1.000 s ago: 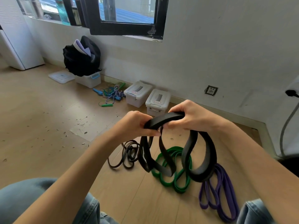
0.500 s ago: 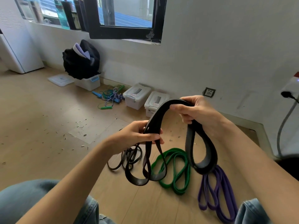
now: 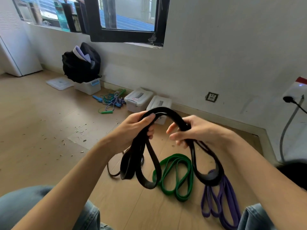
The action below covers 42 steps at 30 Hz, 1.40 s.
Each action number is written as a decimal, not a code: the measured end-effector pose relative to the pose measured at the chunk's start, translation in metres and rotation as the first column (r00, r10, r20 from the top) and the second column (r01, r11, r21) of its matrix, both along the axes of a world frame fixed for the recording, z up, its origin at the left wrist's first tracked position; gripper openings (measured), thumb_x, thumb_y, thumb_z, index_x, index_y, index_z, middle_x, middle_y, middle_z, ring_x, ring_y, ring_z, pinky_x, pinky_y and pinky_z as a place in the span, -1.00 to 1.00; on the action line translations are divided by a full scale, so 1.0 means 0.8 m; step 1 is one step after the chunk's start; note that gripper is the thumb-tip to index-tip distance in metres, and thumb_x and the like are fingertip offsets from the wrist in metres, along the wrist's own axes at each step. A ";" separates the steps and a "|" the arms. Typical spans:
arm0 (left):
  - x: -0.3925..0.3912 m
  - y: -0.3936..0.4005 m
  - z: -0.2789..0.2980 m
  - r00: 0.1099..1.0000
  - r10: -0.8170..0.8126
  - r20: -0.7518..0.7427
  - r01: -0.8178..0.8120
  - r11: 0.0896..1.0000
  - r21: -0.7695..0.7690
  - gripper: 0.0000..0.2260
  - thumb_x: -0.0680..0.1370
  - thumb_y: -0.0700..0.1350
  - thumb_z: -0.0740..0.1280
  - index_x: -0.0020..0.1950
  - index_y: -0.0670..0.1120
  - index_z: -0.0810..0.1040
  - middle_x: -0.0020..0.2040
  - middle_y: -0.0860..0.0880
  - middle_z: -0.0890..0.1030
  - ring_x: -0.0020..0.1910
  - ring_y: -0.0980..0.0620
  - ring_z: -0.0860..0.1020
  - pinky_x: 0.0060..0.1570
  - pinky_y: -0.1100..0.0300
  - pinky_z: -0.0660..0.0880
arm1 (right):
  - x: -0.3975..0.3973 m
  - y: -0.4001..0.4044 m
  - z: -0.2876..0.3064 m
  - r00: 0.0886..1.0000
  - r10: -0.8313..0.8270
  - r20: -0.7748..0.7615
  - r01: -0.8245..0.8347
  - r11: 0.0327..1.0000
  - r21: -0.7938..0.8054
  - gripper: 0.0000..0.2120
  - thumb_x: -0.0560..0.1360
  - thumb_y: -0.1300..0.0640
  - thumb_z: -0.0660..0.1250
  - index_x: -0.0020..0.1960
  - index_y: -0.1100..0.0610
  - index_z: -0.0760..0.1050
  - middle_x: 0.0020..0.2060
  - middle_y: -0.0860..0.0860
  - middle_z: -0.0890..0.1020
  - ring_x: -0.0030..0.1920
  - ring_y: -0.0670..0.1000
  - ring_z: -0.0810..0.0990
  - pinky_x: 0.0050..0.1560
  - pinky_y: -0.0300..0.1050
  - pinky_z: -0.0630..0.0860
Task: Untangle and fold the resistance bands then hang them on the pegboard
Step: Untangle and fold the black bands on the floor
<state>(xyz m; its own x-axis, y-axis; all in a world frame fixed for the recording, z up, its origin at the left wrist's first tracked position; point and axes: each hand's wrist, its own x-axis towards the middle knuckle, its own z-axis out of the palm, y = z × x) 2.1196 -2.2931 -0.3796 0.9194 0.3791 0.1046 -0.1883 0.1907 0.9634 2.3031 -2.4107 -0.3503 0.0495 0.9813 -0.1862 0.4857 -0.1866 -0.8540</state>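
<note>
The wide black band arches between both hands above the floor, likely so its hanging loops can be sorted and laid together for folding. The left hand is clamped on one side of the arch, thumb on top; the right hand pinches the other side, with some fingers loose. The green band and purple band lie on the floor beneath, with a thin dark band partly hidden. No pegboard is visible.
</note>
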 end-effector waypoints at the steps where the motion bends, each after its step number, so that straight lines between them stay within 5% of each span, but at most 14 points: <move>1: 0.001 -0.002 0.003 1.000 0.006 0.011 -0.006 1.000 -0.013 -0.82 0.51 -0.08 0.21 -0.01 -0.19 0.42 -0.37 0.02 0.40 -0.40 0.13 0.39 -0.35 0.29 0.44 | -0.003 -0.001 -0.006 0.999 -0.016 -0.046 0.017 1.000 0.008 -0.68 0.31 0.05 0.48 0.01 0.17 0.58 -0.34 0.00 0.63 -0.32 -0.03 0.61 -0.24 -0.20 0.59; 6: 0.010 -0.007 0.006 0.989 0.150 -0.008 -0.145 0.968 0.205 -0.86 0.59 -0.15 0.15 -0.04 -0.21 0.41 -0.40 -0.01 0.36 -0.46 0.14 0.35 -0.44 0.34 0.35 | -0.022 -0.003 -0.021 0.951 -0.078 -0.299 0.105 0.992 0.076 -0.60 0.28 0.03 0.47 0.02 0.23 0.52 -0.44 -0.07 0.55 -0.48 -0.10 0.46 -0.33 -0.18 0.52; 11: 0.024 -0.011 0.001 0.946 0.324 0.017 -0.311 0.889 0.337 -0.85 0.61 -0.14 0.12 -0.15 -0.13 0.34 -0.40 -0.03 0.37 -0.48 0.13 0.35 -0.46 0.29 0.34 | -0.056 0.004 -0.039 0.945 -0.146 -0.294 0.191 0.973 0.131 -0.55 0.34 0.08 0.49 0.12 0.21 0.42 -0.37 -0.05 0.49 -0.44 -0.11 0.45 -0.32 -0.22 0.48; 16: 0.019 -0.010 0.007 0.969 0.244 0.034 -0.243 0.920 0.308 -0.75 0.49 0.11 0.13 -0.08 -0.07 0.34 -0.31 0.04 0.39 -0.43 0.23 0.39 -0.42 0.34 0.38 | -0.068 0.012 -0.033 0.957 -0.208 -0.201 0.252 0.942 0.224 -0.52 0.38 0.15 0.47 0.22 0.17 0.38 -0.17 0.02 0.46 -0.26 -0.12 0.48 -0.27 -0.25 0.47; 19: 0.019 -0.014 0.000 0.970 0.237 -0.052 -0.201 0.905 0.375 -0.72 0.55 0.11 0.06 -0.04 -0.10 0.32 -0.29 0.01 0.37 -0.44 0.23 0.39 -0.40 0.35 0.37 | -0.069 0.012 -0.027 0.930 -0.264 -0.254 0.328 0.910 0.253 -0.50 0.39 0.15 0.46 0.26 0.12 0.36 -0.03 0.11 0.50 -0.18 -0.06 0.51 -0.25 -0.19 0.48; 22: 0.022 -0.013 -0.007 0.978 0.197 -0.074 -0.168 0.943 0.288 -0.77 0.62 0.01 0.03 -0.11 -0.11 0.31 -0.32 -0.02 0.32 -0.45 0.14 0.30 -0.43 0.31 0.30 | -0.065 0.012 -0.026 0.870 -0.216 -0.443 0.367 0.883 0.292 -0.49 0.46 0.12 0.36 0.34 -0.07 0.25 -0.12 0.07 0.46 -0.35 -0.12 0.46 -0.35 -0.17 0.44; 26: 0.033 -0.007 -0.013 0.982 0.183 -0.039 -0.175 0.973 0.148 -0.76 0.61 0.00 0.05 -0.17 -0.10 0.33 -0.35 -0.01 0.32 -0.47 0.15 0.30 -0.45 0.32 0.29 | -0.064 0.022 -0.044 0.870 -0.171 -0.463 0.327 0.902 0.282 -0.75 0.54 -0.02 0.23 0.20 -0.17 0.33 -0.28 -0.02 0.43 -0.43 -0.13 0.41 -0.38 -0.20 0.44; 29: 0.035 0.005 -0.032 0.979 0.148 -0.143 -0.119 0.973 0.197 -0.74 0.59 0.09 0.07 -0.10 -0.07 0.36 -0.36 0.04 0.39 -0.43 0.15 0.36 -0.41 0.31 0.37 | -0.060 0.040 -0.076 0.779 -0.175 -0.602 0.342 0.924 0.173 -0.66 0.45 -0.14 0.29 0.19 -0.08 0.40 -0.31 -0.05 0.45 -0.39 -0.14 0.42 -0.32 -0.22 0.44; 32: 0.022 0.029 -0.065 0.952 -0.008 -0.306 0.037 0.995 0.089 -0.73 0.52 0.16 0.22 0.04 -0.02 0.46 -0.29 0.10 0.52 -0.29 0.13 0.47 -0.23 0.26 0.46 | -0.051 0.065 -0.117 0.672 -0.205 -0.712 0.315 0.949 0.025 -0.59 0.47 -0.11 0.31 0.27 0.00 0.41 -0.09 -0.02 0.59 -0.22 -0.11 0.57 -0.26 -0.23 0.49; 35: 0.022 0.058 -0.118 0.911 -0.077 -0.405 0.129 0.986 0.103 -0.71 0.52 -0.14 0.32 0.21 0.07 0.42 0.05 -0.03 0.54 0.03 0.02 0.53 0.06 0.17 0.50 | -0.050 0.097 -0.176 0.546 -0.262 -0.796 0.359 0.931 -0.060 -0.72 0.50 0.13 0.33 0.20 0.08 0.44 -0.13 0.00 0.68 -0.21 -0.08 0.67 -0.30 -0.20 0.56; 39: 0.045 0.089 -0.203 0.765 -0.066 -0.641 0.194 0.972 0.132 -0.43 0.48 -0.32 0.28 0.44 -0.02 0.20 -0.03 -0.02 0.49 -0.17 0.17 0.51 -0.18 0.31 0.49 | -0.048 0.138 -0.270 0.379 -0.466 -0.800 0.481 0.837 -0.260 -0.78 0.42 0.22 0.41 0.04 0.09 0.52 -0.10 0.08 0.67 -0.09 0.03 0.67 -0.13 -0.08 0.61; 42: 0.068 0.116 -0.274 0.652 -0.077 -0.754 0.224 0.970 0.094 -0.40 0.47 -0.29 0.30 0.45 -0.11 0.14 0.00 -0.03 0.50 -0.10 0.14 0.51 -0.09 0.26 0.51 | -0.043 0.168 -0.339 0.238 -0.584 -0.776 0.503 0.758 -0.416 -0.81 0.40 0.26 0.42 -0.02 0.08 0.54 -0.14 0.07 0.67 -0.13 0.01 0.67 -0.15 -0.11 0.60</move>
